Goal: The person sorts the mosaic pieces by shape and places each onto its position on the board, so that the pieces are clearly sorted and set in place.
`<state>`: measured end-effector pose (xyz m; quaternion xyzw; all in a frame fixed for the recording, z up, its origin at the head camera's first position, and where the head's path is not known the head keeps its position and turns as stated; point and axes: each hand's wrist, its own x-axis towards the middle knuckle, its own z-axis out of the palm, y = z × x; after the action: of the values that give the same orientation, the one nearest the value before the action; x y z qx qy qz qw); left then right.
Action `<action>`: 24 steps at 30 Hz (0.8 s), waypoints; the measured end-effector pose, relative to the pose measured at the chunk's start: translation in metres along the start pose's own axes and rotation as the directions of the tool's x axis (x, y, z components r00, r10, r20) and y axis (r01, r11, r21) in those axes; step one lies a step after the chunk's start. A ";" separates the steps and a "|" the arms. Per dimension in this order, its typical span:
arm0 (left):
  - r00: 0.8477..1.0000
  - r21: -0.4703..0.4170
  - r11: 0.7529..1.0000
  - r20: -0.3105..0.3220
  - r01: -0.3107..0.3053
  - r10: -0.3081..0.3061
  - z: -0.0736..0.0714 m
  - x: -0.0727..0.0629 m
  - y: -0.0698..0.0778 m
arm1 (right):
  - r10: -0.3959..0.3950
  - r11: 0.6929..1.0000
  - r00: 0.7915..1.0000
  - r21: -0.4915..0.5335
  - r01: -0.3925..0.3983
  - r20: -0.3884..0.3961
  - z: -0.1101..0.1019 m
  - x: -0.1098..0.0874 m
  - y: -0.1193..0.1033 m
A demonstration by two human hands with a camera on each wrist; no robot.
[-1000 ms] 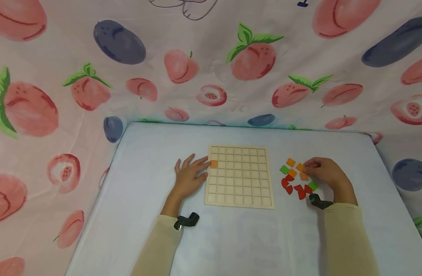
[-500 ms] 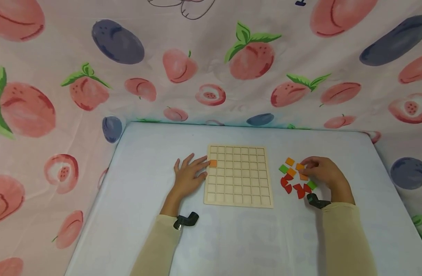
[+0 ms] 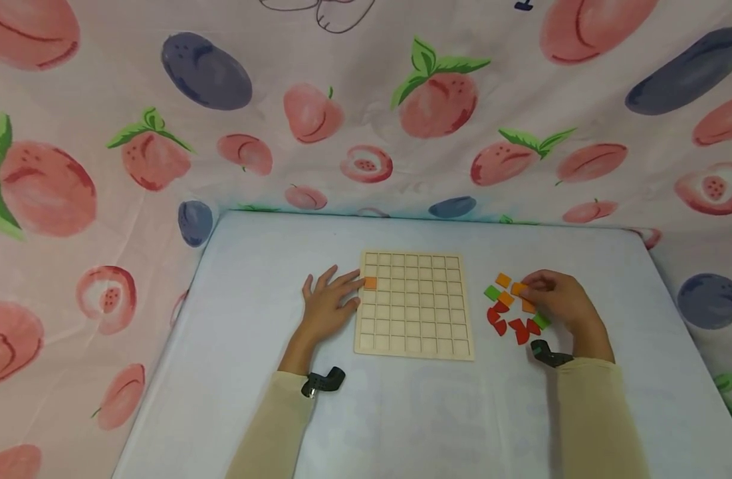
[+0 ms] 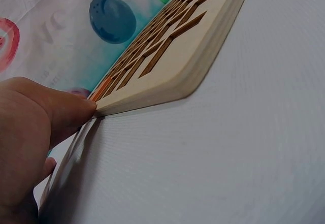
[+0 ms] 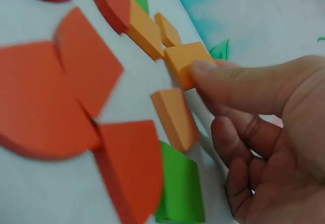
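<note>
left of centre on the bench (image 3: 413, 419), the left hand (image 3: 326, 313) lies with fingers spread, a fingertip at the grid board's (image 3: 416, 306) left edge, just beside an orange tile (image 3: 371, 284) in the leftmost column. a careless sideways push there could slide the board and jostle that tile. toward the bench's right edge, the right hand (image 3: 563, 299) pinches an orange square (image 3: 518, 289) between its thumb and a finger mostly hidden behind. the grip takes only one side, so the square could well tip or slip; dragged left while low, it might sweep its neighbours along. in the way, between board and right hand, lie a green square (image 3: 492, 293), two more orange squares (image 3: 503, 280) and, nearer the front edge, red pieces (image 3: 522, 334). farther right, another orange piece (image 3: 528, 306) and a second green square (image 3: 542, 320) sit close by the right hand; its black wrist camera (image 3: 548, 356) could brush that green one.
</note>
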<state>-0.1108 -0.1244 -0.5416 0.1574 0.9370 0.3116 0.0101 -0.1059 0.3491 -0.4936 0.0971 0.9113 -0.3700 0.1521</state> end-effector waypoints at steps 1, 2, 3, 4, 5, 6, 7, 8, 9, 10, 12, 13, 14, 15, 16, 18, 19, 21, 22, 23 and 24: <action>1.000 -0.001 1.000 0.000 -0.001 0.001 0.000 0.000 0.000 | 0.001 1.000 1.000 0.007 -0.001 -0.019 0.002 -0.001 -0.002; 1.000 0.000 1.000 0.001 -0.001 0.001 0.000 0.000 0.000 | 0.001 1.000 0.999 0.015 0.000 -0.037 0.004 -0.002 -0.003; 1.000 0.001 1.000 0.003 0.000 0.000 0.000 0.000 0.000 | 0.001 1.000 0.998 0.026 0.001 -0.059 0.006 -0.003 -0.005; 1.000 -0.001 1.000 0.004 0.001 -0.001 0.000 0.000 0.000 | -0.007 0.999 0.997 0.037 0.010 -0.083 0.008 -0.004 -0.007; 1.000 -0.001 1.000 0.004 0.000 0.000 0.000 0.000 0.001 | -0.012 0.999 0.995 0.049 0.017 -0.103 0.010 -0.004 -0.009; 1.000 -0.001 1.000 0.005 0.001 -0.001 0.000 -0.001 0.001 | -0.022 0.998 0.992 0.054 0.029 -0.126 0.012 -0.005 -0.011; 1.000 -0.002 1.000 0.004 0.001 -0.001 0.000 -0.001 0.001 | -0.033 0.998 0.989 0.056 0.041 -0.143 0.014 -0.004 -0.013; 1.000 -0.004 1.000 0.002 0.000 0.000 0.000 -0.001 0.001 | -0.042 0.997 0.987 0.065 0.052 -0.155 0.016 -0.004 -0.016; 1.000 -0.007 1.000 0.004 0.002 -0.002 0.000 -0.001 0.001 | -0.049 0.995 0.986 0.077 0.062 -0.162 0.017 -0.003 -0.018; 1.000 -0.009 1.000 0.007 0.003 -0.003 0.000 -0.001 0.001 | -0.057 0.994 0.984 0.085 0.072 -0.167 0.019 -0.003 -0.021; 1.000 -0.012 1.000 0.010 0.003 -0.003 0.001 -0.001 0.001 | -0.061 0.991 0.984 0.108 0.080 -0.165 0.022 -0.001 -0.027; 1.000 -0.011 1.000 0.009 0.001 -0.001 0.001 -0.001 0.001 | -0.054 0.989 0.986 0.124 0.075 -0.159 0.023 -0.001 -0.029; 1.000 -0.010 1.000 0.011 0.001 -0.001 0.001 -0.001 0.000 | -0.052 0.987 0.987 0.143 0.074 -0.154 0.024 0.000 -0.032; 1.000 -0.008 1.000 0.012 0.001 -0.001 0.001 -0.001 0.000 | -0.049 0.984 0.988 0.163 0.073 -0.146 0.026 0.001 -0.034; 1.000 -0.007 1.000 0.010 -0.001 0.001 0.001 -0.001 0.000 | -0.048 0.982 0.989 0.176 0.073 -0.141 0.027 0.002 -0.036; 1.000 -0.006 1.000 0.005 -0.004 0.004 0.001 -0.001 -0.001 | -0.048 0.977 0.991 0.199 0.072 -0.126 0.031 0.004 -0.041; 1.000 -0.005 1.000 0.003 -0.005 0.005 0.001 -0.001 -0.002 | -0.056 0.974 0.991 0.211 0.080 -0.119 0.033 0.004 -0.043; 1.000 -0.005 1.000 0.001 -0.003 0.003 0.001 0.000 -0.002 | -0.062 0.967 0.993 0.238 0.085 -0.103 0.037 0.006 -0.048; 1.000 -0.006 1.000 -0.001 -0.004 0.004 0.001 0.000 -0.002 | -0.065 0.965 0.993 0.248 0.087 -0.097 0.040 0.006 -0.051; 1.000 -0.007 1.000 -0.002 -0.004 0.004 0.001 0.000 -0.002 | -0.069 0.962 0.993 0.256 0.090 -0.091 0.042 0.007 -0.054; 1.000 -0.007 1.000 -0.004 -0.006 0.006 0.001 0.001 -0.001 | -0.072 0.961 0.994 0.260 0.093 -0.088 0.044 0.007 -0.057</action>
<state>-0.1116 -0.1248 -0.5431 0.1597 0.9355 0.3149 0.0080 -0.1199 0.2783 -0.4897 0.0926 0.8624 -0.4901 0.0868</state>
